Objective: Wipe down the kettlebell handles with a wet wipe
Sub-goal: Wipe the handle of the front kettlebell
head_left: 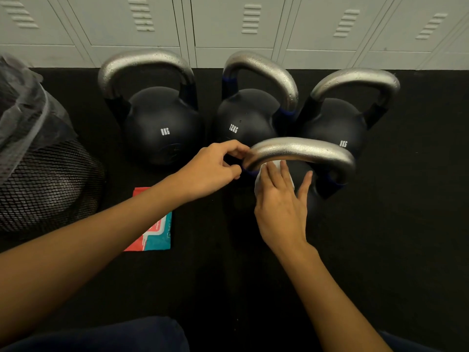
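Head view: nearest kettlebell (299,184) stands upright on the black floor mat (406,224), in front of three others. Its steel handle (302,148) arches w/ long axis running left-right. White wet wipe (269,174) sits under the handle's left half, pressed between it and the right hand (281,207); fingers extended and spread, flat on the wipe, not curled. Left hand (213,168) pinches the handle's left end, thumb and fingers closed around it.

Back row: 8KG bell (162,125) left, 12KG bell (243,120) centre, second 8KG bell (335,125) right, all close to the lockers (228,26) at the mat's far edge. Wipe packet (154,232) lies flat near the left forearm. Mesh bin (43,179) at the left edge. Mat open to the right and near side.
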{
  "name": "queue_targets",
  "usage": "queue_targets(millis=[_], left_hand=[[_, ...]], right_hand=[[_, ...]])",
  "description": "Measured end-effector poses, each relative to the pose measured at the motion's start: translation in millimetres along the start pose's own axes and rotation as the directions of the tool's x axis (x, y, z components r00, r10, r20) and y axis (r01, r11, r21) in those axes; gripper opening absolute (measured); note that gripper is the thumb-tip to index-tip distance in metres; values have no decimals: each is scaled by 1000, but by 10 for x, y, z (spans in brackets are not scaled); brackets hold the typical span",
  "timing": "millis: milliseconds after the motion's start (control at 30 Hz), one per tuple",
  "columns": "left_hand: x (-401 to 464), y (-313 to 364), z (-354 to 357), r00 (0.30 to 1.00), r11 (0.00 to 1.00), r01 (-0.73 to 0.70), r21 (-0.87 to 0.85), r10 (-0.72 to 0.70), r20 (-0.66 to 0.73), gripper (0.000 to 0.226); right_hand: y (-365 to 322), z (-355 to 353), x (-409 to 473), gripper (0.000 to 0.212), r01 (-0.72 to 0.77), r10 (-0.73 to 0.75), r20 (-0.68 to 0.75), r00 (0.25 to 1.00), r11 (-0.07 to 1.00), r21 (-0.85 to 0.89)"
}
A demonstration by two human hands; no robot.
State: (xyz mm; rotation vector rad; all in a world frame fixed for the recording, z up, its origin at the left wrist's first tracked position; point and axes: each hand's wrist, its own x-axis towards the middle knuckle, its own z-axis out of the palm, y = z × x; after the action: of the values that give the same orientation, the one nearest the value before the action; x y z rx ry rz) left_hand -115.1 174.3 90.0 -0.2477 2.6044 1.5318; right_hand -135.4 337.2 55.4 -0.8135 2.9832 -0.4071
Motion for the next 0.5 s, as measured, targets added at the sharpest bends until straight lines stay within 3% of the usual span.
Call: queue_targets(millis=[367,500], left_hand=[[-2,2,-1,1000,1000,-8,18,8,-4,40],[0,-5,-2,1000,1000,-8,5,8,-12,41]], right_hand=[[29,237,-221,53,91,-65,-166,984,983,156],[-63,251,-293,47,132,-118,-87,989,975,178]])
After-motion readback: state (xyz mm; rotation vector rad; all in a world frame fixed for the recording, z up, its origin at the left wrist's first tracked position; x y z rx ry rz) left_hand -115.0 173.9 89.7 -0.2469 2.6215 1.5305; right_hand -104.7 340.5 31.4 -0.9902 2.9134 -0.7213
